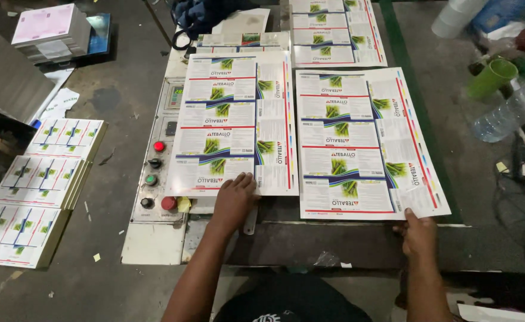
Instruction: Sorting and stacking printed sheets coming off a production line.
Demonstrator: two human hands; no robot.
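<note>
Left hand (235, 197) on printed sheet (232, 122).

White printed sheets (234, 122) with green leaf motifs, red edging

Two large printed sheets lie on the machine table (334, 235), a dark, dull metal surface, scuffed and dusty. The left sheet (234, 122) is smooth coated paper with a soft sheen; the left hand (234, 200) rests flat on its near edge. The right sheet (366, 143), just beside it, looks like the same glossy stock, its near corner pinched by the right hand (418, 234). Left of the left sheet, the control panel (158, 173) is pale painted metal, worn and stained, with shiny plastic buttons. Far right of the table, a green cup (492, 77) looks like matt plastic, and a bottle (513, 110) like clear, crinkled plastic.
</note>
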